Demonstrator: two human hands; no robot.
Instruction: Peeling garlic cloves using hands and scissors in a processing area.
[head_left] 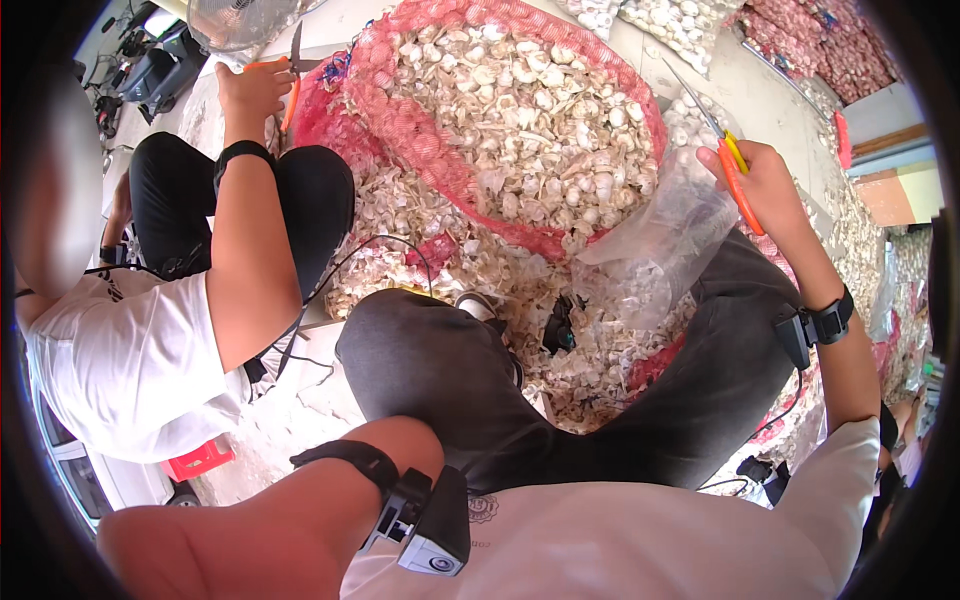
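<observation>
In my right hand point(768, 190) is a pair of scissors point(733, 165) with orange and yellow handles, its long blades pointing up and left. The fingers are closed around the handles, above my right knee. My left hand point(410, 445) is bent close to my body over my left thigh, its fingers hidden; whether it holds anything does not show. In front of me a red mesh sack point(400, 125) lies rolled open around a heap of garlic bulbs point(550, 130). A clear plastic bag point(660, 240) drapes between the sack and my right leg.
Garlic skins point(590, 370) cover the floor between my legs. At the left a seated co-worker's hand point(255, 95) holds orange-handled scissors point(294, 85). A fan point(235, 20) stands at the back left. Filled red mesh sacks point(830, 45) lie back right, and a red stool point(198, 460) stands lower left.
</observation>
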